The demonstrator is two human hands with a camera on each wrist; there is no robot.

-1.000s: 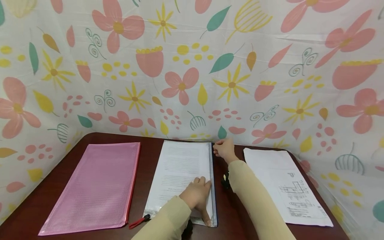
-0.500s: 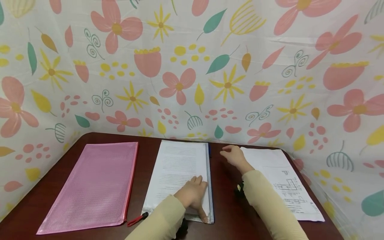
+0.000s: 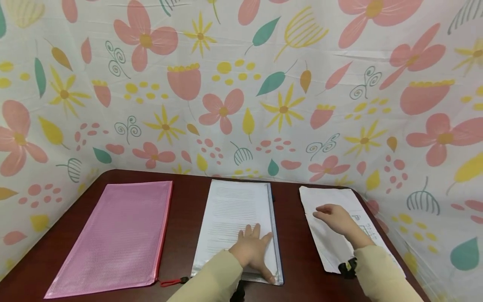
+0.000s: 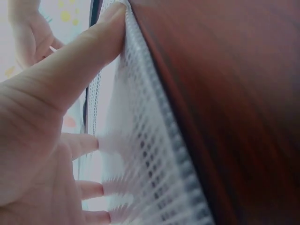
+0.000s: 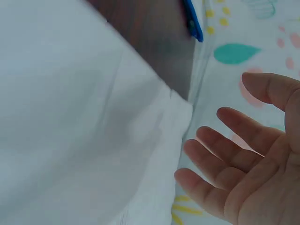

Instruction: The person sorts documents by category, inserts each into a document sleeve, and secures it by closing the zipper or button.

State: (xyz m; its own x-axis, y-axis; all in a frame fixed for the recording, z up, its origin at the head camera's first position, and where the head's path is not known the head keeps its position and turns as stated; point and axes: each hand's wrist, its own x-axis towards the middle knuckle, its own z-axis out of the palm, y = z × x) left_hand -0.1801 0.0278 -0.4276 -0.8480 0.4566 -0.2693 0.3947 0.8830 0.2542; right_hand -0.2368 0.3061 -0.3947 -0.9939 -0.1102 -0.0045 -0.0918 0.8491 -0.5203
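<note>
A clear mesh zip folder (image 3: pixel 234 205) with printed paper inside lies mid-table, a dark-blue zipper along its right edge. My left hand (image 3: pixel 252 249) is spread over its lower right part, thumb at the bottom corner. In the left wrist view, the thumb and fingertips (image 4: pixel 91 188) of that hand rest on the mesh near the edge. My right hand (image 3: pixel 337 220) is over the white paper (image 3: pixel 324 247) with a technical drawing, at the right. Its fingers are loosely bent with nothing between them, as the right wrist view shows.
A pink mesh zip folder (image 3: pixel 117 235) with a red zipper edge lies at the left of the dark table (image 3: pixel 185 218). Its red pull cord (image 3: pixel 171 282) reaches toward the clear folder's lower left corner. A floral curtain (image 3: pixel 222 84) stands behind the table.
My right hand has left the clear folder's top right corner and moved right and nearer, over the drawing paper. My left hand stays on the folder, its fingers now spread wider.
</note>
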